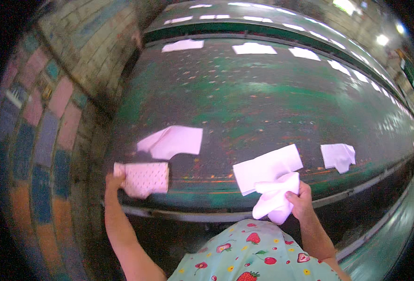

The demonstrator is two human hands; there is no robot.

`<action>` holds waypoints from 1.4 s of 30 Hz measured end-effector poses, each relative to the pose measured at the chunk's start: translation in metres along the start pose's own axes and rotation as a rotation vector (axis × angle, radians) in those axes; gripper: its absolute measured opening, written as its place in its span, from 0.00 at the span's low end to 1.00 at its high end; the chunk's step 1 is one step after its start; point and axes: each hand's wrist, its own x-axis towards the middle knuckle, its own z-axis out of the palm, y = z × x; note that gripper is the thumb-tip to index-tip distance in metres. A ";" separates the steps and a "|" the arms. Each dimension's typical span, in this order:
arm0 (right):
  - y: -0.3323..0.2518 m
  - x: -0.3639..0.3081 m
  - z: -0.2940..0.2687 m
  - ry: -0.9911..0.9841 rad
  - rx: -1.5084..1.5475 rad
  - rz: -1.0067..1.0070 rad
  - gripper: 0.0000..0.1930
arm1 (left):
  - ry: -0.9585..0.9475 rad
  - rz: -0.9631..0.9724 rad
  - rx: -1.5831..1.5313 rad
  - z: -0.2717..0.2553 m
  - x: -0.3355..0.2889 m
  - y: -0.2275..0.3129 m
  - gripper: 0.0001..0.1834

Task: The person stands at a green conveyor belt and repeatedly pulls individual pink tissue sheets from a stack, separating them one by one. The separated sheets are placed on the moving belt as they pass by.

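At the near left corner of a long dark green table (pixel 207 103), my left hand (pixel 116 181) pinches the left edge of a pale pink fabric piece with small dark spots (pixel 147 178). Just beyond it lies a plain pinkish-white fabric piece (pixel 176 142) with a curved edge. My right hand (pixel 301 200) grips a bunched white cloth (pixel 277 196) at the table's near edge. That cloth overlaps a flat white fabric piece (pixel 265 166) lying on the tabletop. Farther right rests a smaller white cut piece (pixel 338 156).
Several white fabric pieces (pixel 254 48) line the table's far side. Beyond them another long table (pixel 216 13) carries more pieces. A block wall with painted patches (pixel 52 117) runs along the left. A metal rail (pixel 193 215) edges the near side. Another green surface (pixel 380 243) stands at lower right.
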 end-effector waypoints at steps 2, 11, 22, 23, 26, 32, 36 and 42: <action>-0.004 -0.002 -0.001 -0.026 -0.047 -0.036 0.16 | -0.059 0.120 0.277 0.002 0.005 0.009 0.40; -0.020 -0.001 -0.047 -0.028 0.243 -0.040 0.12 | 0.094 0.224 -0.555 -0.027 -0.082 0.062 0.27; -0.012 -0.001 -0.217 0.010 0.609 -0.016 0.14 | 0.048 0.335 -1.222 -0.112 -0.382 0.272 0.21; -0.008 -0.005 -0.238 0.015 0.645 -0.024 0.14 | 0.075 0.350 -1.184 -0.109 -0.407 0.288 0.21; 0.005 -0.010 -0.279 0.077 0.659 -0.017 0.12 | 0.036 0.423 -1.186 -0.100 -0.472 0.322 0.25; 0.013 -0.011 -0.317 0.103 0.765 -0.004 0.09 | -0.108 0.388 -1.060 -0.091 -0.546 0.367 0.28; 0.008 -0.012 -0.319 0.139 0.781 -0.011 0.11 | -0.202 0.448 -1.031 -0.085 -0.570 0.399 0.24; -0.012 -0.035 -0.334 0.159 0.643 0.045 0.13 | -0.344 0.408 -1.120 -0.041 -0.573 0.428 0.26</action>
